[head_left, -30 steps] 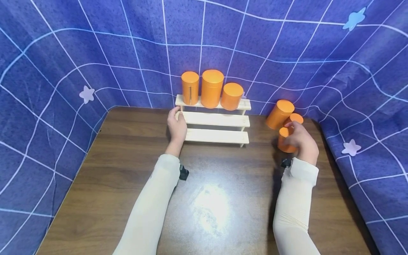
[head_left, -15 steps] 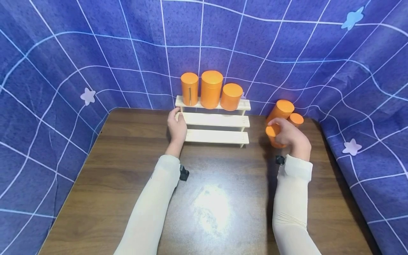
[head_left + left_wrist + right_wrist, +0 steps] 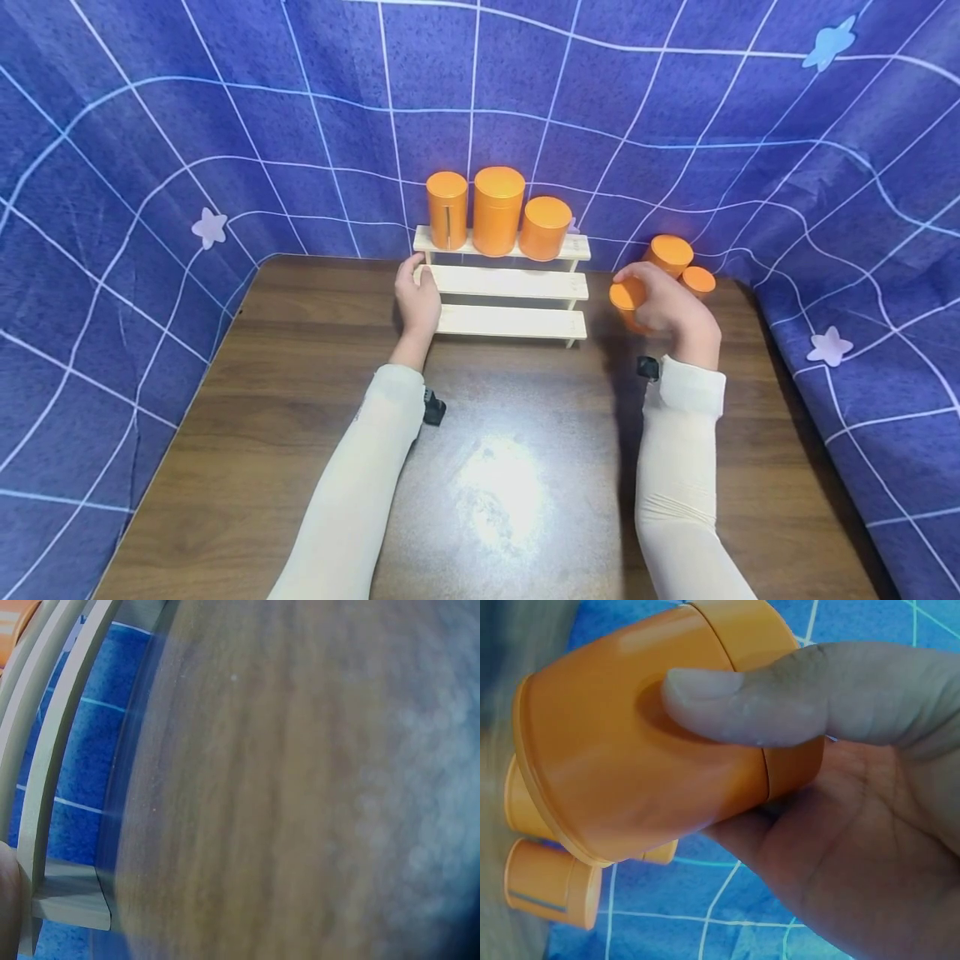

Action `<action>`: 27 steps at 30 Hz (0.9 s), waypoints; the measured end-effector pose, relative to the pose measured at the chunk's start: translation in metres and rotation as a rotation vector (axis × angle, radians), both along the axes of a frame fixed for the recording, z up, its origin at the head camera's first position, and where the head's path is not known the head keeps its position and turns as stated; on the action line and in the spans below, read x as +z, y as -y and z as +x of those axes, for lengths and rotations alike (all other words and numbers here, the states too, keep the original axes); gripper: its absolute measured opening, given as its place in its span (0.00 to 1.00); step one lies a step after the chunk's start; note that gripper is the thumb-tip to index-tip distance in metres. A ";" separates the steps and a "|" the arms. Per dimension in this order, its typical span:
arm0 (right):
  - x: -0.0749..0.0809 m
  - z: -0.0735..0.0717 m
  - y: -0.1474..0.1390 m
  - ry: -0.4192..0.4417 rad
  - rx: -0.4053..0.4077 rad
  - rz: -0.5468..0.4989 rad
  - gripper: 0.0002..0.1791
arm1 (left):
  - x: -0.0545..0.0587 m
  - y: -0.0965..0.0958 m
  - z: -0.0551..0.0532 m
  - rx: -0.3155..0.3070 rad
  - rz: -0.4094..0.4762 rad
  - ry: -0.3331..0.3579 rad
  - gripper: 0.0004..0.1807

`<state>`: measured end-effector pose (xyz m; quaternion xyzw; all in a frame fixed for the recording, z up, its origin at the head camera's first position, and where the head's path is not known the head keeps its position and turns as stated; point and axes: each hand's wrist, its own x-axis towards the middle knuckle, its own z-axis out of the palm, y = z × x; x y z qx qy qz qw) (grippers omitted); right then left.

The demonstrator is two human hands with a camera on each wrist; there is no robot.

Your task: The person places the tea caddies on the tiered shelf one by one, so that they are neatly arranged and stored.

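Note:
My right hand (image 3: 671,312) grips a short orange canister (image 3: 628,298) by its side. In the right wrist view my thumb lies across the canister (image 3: 630,742), near the lid seam. At the left end of a pale three-step wooden display stand (image 3: 510,321), my left hand (image 3: 418,302) holds the edge of the steps; part of that grip is hidden. On the top step stand three orange canisters: a slim one (image 3: 447,212), a tall wide one (image 3: 498,212) and a low wide one (image 3: 545,229). The left wrist view shows the ends of the steps (image 3: 45,772) beside a fingertip.
Behind my right hand stand a larger orange canister (image 3: 670,252) and a small one (image 3: 698,281), both partly covered. A dark wood table (image 3: 300,375) carries everything. Blue grid-patterned cloth (image 3: 315,142) hangs around its back and sides.
My right hand has closed on the front right canister, lifted it and brought it leftward toward the stand. The left hand stays at the stand's left end.

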<state>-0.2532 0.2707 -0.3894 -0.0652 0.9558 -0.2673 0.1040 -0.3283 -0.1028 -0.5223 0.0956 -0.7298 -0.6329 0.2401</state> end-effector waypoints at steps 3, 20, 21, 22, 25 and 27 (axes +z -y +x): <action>0.003 0.001 0.005 -0.012 0.020 -0.012 0.37 | 0.000 0.000 0.000 0.002 0.005 0.003 0.20; 0.010 0.001 0.037 -0.144 0.125 -0.102 0.30 | 0.007 0.009 0.000 -0.150 -0.070 0.023 0.18; 0.010 0.000 0.039 -0.145 0.127 -0.104 0.30 | 0.007 0.010 0.001 -0.156 -0.090 0.030 0.18; 0.011 0.000 0.041 -0.142 0.125 -0.108 0.31 | 0.008 0.010 0.001 -0.162 -0.102 0.037 0.18; 0.014 0.002 0.045 -0.147 0.125 -0.117 0.31 | 0.010 0.013 0.003 -0.177 -0.131 0.052 0.18; 0.016 0.003 0.048 -0.150 0.124 -0.138 0.31 | 0.011 0.016 0.004 -0.191 -0.144 0.049 0.18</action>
